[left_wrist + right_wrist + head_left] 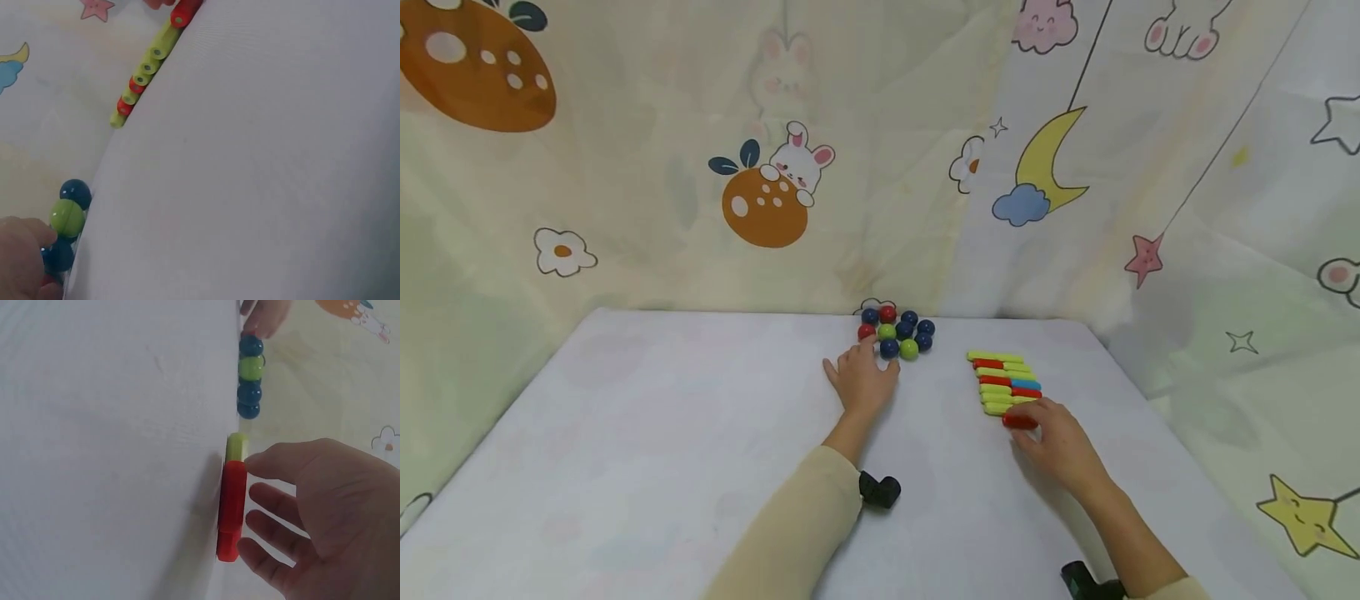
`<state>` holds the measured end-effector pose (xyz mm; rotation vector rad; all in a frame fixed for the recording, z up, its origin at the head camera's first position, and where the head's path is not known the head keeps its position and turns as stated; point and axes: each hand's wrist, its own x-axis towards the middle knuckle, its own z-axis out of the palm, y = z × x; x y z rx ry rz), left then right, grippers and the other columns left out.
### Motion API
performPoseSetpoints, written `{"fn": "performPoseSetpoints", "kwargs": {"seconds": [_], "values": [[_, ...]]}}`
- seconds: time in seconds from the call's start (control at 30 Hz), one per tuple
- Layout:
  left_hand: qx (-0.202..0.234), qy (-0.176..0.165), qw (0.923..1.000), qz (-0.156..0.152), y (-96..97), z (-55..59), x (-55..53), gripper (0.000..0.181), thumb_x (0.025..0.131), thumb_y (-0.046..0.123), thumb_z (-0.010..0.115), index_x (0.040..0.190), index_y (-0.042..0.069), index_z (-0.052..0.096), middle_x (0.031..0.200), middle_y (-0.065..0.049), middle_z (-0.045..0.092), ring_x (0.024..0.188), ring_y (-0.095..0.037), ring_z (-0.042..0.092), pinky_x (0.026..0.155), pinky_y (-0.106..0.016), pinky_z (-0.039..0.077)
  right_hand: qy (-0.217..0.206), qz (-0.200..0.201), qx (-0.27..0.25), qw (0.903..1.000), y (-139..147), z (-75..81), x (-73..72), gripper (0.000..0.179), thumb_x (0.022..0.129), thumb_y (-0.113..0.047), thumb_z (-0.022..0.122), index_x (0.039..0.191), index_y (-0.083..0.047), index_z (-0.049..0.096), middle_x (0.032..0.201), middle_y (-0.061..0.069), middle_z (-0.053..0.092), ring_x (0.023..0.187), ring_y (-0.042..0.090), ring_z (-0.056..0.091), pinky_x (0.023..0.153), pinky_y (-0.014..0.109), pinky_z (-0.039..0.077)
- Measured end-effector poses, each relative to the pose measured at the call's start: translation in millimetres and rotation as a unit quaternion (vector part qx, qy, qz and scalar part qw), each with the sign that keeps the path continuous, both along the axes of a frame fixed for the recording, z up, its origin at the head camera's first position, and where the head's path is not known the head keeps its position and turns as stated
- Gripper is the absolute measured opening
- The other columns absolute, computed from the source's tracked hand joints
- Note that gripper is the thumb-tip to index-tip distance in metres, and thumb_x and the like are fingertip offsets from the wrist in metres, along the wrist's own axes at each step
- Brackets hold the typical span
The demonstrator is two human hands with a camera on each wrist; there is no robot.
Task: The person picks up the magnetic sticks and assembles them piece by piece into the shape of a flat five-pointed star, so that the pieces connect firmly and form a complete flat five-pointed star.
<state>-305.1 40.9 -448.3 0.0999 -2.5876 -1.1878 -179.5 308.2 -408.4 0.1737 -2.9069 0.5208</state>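
My left hand reaches palm down to the near left side of a cluster of small balls, fingers spread. Its fingertips are at a red ball and a dark blue ball; a green ball lies beside them. In the left wrist view only part of that hand shows. With thumb and fingertips my right hand holds a short red stick at the near end of a row of sticks. The right wrist view shows the red stick against the fingertips.
The sticks in the row, such as a yellow-green stick and a blue stick, lie parallel on the white table. Behind its far edge hangs a printed cloth. Black wrist mounts sit by the sleeves.
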Motion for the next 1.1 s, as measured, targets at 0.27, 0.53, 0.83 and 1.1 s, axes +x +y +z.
{"fn": "performPoseSetpoints", "kwargs": {"seconds": [0.27, 0.53, 0.83, 1.1], "values": [[-0.04, -0.009, 0.9987, 0.028, 12.2, 1.8, -4.6, 0.049, 0.096, 0.036, 0.072, 0.141, 0.017, 0.061, 0.138, -0.015, 0.062, 0.138, -0.039, 0.045, 0.123, -0.07, 0.0, 0.003, -0.016, -0.003, 0.9999, 2.5, -2.2, -2.0, 0.028, 0.087, -0.006, 0.079, 0.115, -0.005, 0.075, 0.111, 0.013, 0.067, 0.103, 0.032, 0.063, 0.09, 0.053, 0.058], [-0.018, -0.001, 0.9973, 0.071, 15.7, 2.7, -7.2, 0.035, 0.096, 0.031, 0.074, 0.128, 0.016, 0.069, 0.129, -0.01, 0.07, 0.134, -0.036, 0.05, 0.125, -0.066, 0.002, -0.008, -0.046, 0.013, 0.9988, 4.8, -1.9, -5.0, 0.032, 0.09, -0.008, 0.072, 0.121, -0.002, 0.072, 0.115, 0.018, 0.065, 0.106, 0.036, 0.06, 0.091, 0.055, 0.058], [0.025, 0.005, 0.9993, 0.027, 13.7, 4.9, -2.0, 0.033, 0.094, 0.027, 0.076, 0.124, 0.013, 0.072, 0.124, -0.011, 0.073, 0.131, -0.039, 0.051, 0.124, -0.068, -0.002, -0.068, -0.054, -0.002, 0.9962, 8.6, 2.5, -3.9, 0.032, 0.089, -0.01, 0.078, 0.119, -0.003, 0.069, 0.11, 0.015, 0.064, 0.095, 0.027, 0.062, 0.088, 0.048, 0.06], [0.008, 0.007, 0.9994, -0.032, -4.3, -0.1, 0.7, 0.034, 0.094, 0.028, 0.075, 0.126, 0.015, 0.071, 0.118, -0.007, 0.075, 0.131, -0.036, 0.053, 0.124, -0.066, -0.002, -0.071, -0.031, -0.02, 0.9968, 3.9, 0.7, -4.9, 0.03, 0.088, -0.012, 0.08, 0.116, -0.005, 0.07, 0.107, 0.011, 0.067, 0.092, 0.023, 0.061, 0.08, 0.04, 0.061]]}}
